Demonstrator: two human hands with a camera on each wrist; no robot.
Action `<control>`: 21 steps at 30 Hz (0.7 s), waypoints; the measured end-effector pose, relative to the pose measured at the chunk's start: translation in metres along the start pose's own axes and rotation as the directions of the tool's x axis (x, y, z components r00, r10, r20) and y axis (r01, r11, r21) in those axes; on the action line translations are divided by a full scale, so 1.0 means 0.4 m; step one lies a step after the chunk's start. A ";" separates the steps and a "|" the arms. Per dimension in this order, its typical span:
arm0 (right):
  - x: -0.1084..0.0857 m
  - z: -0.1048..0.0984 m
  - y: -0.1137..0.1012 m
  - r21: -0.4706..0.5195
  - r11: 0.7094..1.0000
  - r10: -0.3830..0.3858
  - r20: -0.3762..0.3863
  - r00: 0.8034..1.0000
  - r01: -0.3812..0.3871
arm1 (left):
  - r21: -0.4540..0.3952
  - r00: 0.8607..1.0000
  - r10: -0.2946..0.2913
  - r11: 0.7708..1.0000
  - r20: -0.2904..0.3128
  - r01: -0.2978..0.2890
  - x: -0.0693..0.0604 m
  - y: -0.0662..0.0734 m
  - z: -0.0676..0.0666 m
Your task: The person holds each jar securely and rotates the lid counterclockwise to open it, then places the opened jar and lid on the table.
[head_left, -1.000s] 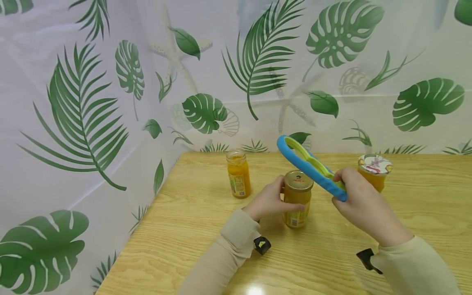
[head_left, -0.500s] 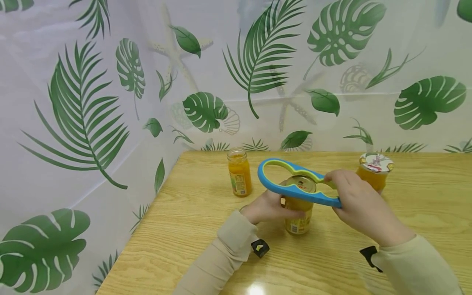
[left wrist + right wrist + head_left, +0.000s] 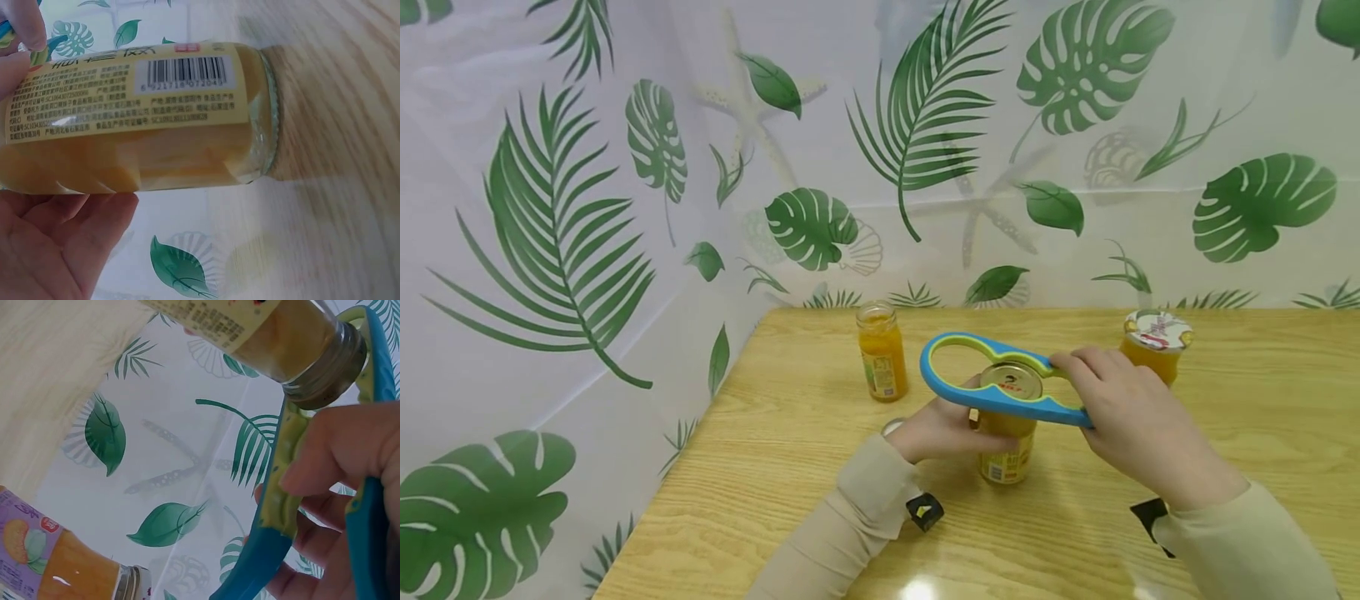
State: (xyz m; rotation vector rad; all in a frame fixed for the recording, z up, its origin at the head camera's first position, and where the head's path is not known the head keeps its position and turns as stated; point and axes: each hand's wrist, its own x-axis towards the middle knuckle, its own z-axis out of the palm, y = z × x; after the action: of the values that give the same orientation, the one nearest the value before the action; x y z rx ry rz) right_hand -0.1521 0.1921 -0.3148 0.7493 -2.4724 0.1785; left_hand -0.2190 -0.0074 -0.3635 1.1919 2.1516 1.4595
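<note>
A glass jar of yellowish fruit (image 3: 187, 159) with a gold lid (image 3: 1011, 382) stands upright near the middle of the table. My left hand (image 3: 943, 429) grips its side, fingers behind and thumb across the front. With my right hand (image 3: 1138, 421) I hold the right end of a blue and green multi-ring jar opener (image 3: 1037, 408). It lies nearly level at the lid, which shows through a middle ring. In the right wrist view the opener's green inner edge (image 3: 281, 481) runs close to the lid; I cannot tell how firmly it touches.
An uncapped jar of orange contents (image 3: 883, 362) stands at the back left. Another orange jar (image 3: 1153, 346) with a printed white lid is behind my right hand. A small pale round thing (image 3: 891, 427) is partly hidden by my left wrist. A leaf-print sheet backs the wooden table (image 3: 760, 500).
The jar opener has come down from a steep tilt to nearly level at the gold lid. The held jar has shifted slightly towards me, still in my left hand.
</note>
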 end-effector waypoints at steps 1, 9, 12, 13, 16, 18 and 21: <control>0.000 -0.001 -0.003 -0.008 1.000 0.004 0.007 1.000 -0.004 | -0.010 1.000 -0.003 1.000 0.003 0.003 0.000 -0.001 0.001; -0.004 0.002 -0.025 -0.077 0.997 0.011 0.017 1.000 -0.010 | 0.001 1.000 -0.018 1.000 -0.009 0.019 -0.002 0.007 0.006; -0.005 0.005 -0.029 -0.092 0.996 0.012 0.009 1.000 -0.011 | -0.016 0.999 -0.041 0.999 -0.035 0.041 -0.005 0.019 0.012; -0.006 0.006 -0.030 -0.096 0.995 0.014 0.012 1.000 -0.013 | -0.034 0.998 -0.051 0.998 -0.048 0.050 -0.008 0.030 0.015; -0.008 0.008 -0.030 -0.106 0.994 0.019 0.013 1.000 -0.017 | -0.085 0.993 -0.073 0.994 -0.093 0.065 -0.016 0.061 0.023; -0.008 0.009 -0.030 -0.110 0.994 0.018 0.017 1.000 -0.016 | -0.112 0.989 -0.093 0.991 -0.118 0.080 -0.021 0.082 0.027; -0.007 0.007 -0.032 -0.113 0.994 0.015 0.028 1.000 -0.011 | -0.117 0.985 -0.099 0.990 -0.139 0.083 -0.023 0.085 0.033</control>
State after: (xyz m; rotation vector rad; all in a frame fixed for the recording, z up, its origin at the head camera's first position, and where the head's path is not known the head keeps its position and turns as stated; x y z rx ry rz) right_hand -0.1444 0.1820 -0.3193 0.6923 -2.4911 0.0323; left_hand -0.1890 -0.0008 -0.3416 0.9637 2.1540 1.6473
